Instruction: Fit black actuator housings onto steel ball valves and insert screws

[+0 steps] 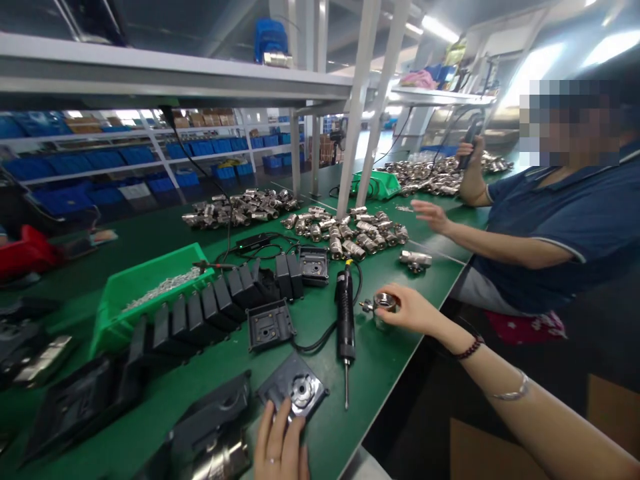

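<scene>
My right hand (pixel 407 309) is closed round a shiny metal ball valve (pixel 384 301) with a round threaded opening facing up, at the table's right edge. A small stem sticks out of the valve to the left. My left hand (pixel 281 440) lies with its fingers stretched out on the near edge of a black square plastic housing (pixel 295 385), which has a round socket in its face. Between my hands lies a black electric screwdriver (pixel 345 313), its bit pointing towards me. A second open black housing (pixel 271 325) is just beyond the left hand's one.
A row of black housings (pixel 200 313) stands beside a green bin (pixel 107 300) of screws. Metal valves (pixel 367 233) are heaped farther back, with one loose valve (pixel 415 260) nearer. A co-worker (pixel 540 220) sits at the right, one hand over the table (pixel 320 363).
</scene>
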`<act>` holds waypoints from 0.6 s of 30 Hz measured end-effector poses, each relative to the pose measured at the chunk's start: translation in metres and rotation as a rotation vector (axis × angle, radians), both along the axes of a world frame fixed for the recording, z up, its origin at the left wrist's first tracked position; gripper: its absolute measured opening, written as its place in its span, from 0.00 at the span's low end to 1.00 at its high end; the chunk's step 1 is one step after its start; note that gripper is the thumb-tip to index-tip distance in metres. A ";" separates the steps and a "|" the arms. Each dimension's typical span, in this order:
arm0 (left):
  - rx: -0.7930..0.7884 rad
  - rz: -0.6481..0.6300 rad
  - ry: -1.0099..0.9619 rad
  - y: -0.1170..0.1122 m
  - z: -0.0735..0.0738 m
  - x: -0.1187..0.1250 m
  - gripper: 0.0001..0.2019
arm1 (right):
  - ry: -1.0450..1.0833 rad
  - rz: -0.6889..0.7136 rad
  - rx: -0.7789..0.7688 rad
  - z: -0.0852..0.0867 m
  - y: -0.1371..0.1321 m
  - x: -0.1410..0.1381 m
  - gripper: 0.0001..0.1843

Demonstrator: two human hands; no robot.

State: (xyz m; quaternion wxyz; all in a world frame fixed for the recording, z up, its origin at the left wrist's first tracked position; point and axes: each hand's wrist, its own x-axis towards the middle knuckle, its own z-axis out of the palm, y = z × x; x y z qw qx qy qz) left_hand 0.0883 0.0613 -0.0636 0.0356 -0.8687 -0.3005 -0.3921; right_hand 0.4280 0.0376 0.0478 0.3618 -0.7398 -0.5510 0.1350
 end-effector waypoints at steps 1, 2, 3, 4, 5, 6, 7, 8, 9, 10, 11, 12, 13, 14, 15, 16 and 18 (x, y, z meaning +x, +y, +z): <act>-0.030 -0.011 0.012 -0.003 0.002 -0.001 0.13 | 0.016 -0.027 0.021 -0.008 0.003 -0.002 0.16; -0.068 -0.024 0.018 -0.007 0.005 -0.002 0.14 | 0.043 -0.067 0.040 -0.016 0.005 -0.005 0.19; -0.112 -0.038 0.017 -0.011 0.009 -0.004 0.15 | 0.076 -0.114 0.055 -0.025 0.007 -0.007 0.21; -0.159 -0.051 0.012 -0.016 0.014 -0.005 0.15 | 0.111 -0.169 0.068 -0.033 0.009 -0.009 0.23; -0.207 -0.062 0.005 -0.020 0.018 -0.006 0.16 | 0.147 -0.224 0.080 -0.040 0.010 -0.011 0.24; -0.253 -0.072 -0.002 -0.024 0.023 -0.007 0.17 | 0.182 -0.272 0.090 -0.044 0.010 -0.014 0.25; -0.293 -0.076 -0.008 -0.027 0.028 -0.008 0.18 | 0.223 -0.303 0.098 -0.046 0.010 -0.017 0.25; -0.328 -0.072 -0.010 -0.030 0.033 -0.009 0.19 | 0.273 -0.311 0.100 -0.045 0.009 -0.021 0.26; -0.359 -0.057 -0.008 -0.032 0.037 -0.010 0.20 | 0.330 -0.295 0.093 -0.041 0.008 -0.026 0.27; -0.384 -0.034 -0.004 -0.033 0.040 -0.010 0.21 | 0.387 -0.257 0.078 -0.035 0.006 -0.032 0.28; -0.405 -0.009 0.003 -0.034 0.043 -0.010 0.22 | 0.438 -0.198 0.054 -0.028 0.003 -0.040 0.29; -0.423 0.014 0.011 -0.034 0.044 -0.010 0.24 | 0.478 -0.127 0.024 -0.019 0.000 -0.050 0.30; -0.438 0.026 0.019 -0.034 0.045 -0.009 0.24 | 0.508 -0.048 -0.012 -0.011 -0.002 -0.061 0.30; -0.454 0.026 0.024 -0.033 0.045 -0.008 0.24 | 0.513 0.044 -0.050 -0.003 -0.004 -0.073 0.30; -0.468 0.019 0.028 -0.033 0.045 -0.007 0.24 | 0.493 0.154 -0.088 0.004 -0.004 -0.086 0.29; -0.484 0.011 0.031 -0.033 0.044 -0.006 0.25 | 0.446 0.279 -0.129 0.010 -0.004 -0.099 0.27; -0.516 -0.002 0.040 -0.032 0.043 -0.005 0.26 | 0.298 0.517 -0.208 0.018 0.001 -0.121 0.22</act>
